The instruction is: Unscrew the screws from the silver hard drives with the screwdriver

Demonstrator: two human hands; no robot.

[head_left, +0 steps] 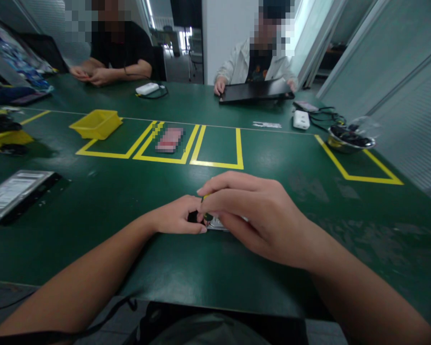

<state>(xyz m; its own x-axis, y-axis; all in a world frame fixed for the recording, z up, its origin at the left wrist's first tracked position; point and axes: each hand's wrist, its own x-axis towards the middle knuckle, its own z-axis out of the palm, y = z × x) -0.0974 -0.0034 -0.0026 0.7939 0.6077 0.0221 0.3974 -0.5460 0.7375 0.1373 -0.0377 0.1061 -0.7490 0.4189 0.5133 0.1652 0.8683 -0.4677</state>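
Note:
Near the middle of the table, my left hand (175, 216) is curled around the left side of a small silvery hard drive (217, 224), mostly hidden under both hands. My right hand (260, 211) arches over that drive, fingers closed on a screwdriver (208, 217); only bits of its yellow and dark handle show between the fingers. The tool's tip is out of sight behind the hands. A larger hard drive (17, 189) with a white label lies apart at the left.
Yellow tape outlines cross the green table (158, 268). Beyond my hands are a yellow bin (96, 124), a pink-red card-like item (170, 140) and a metal bowl (350, 139) with dark parts. Across sit two people, one holding a black panel (256, 91).

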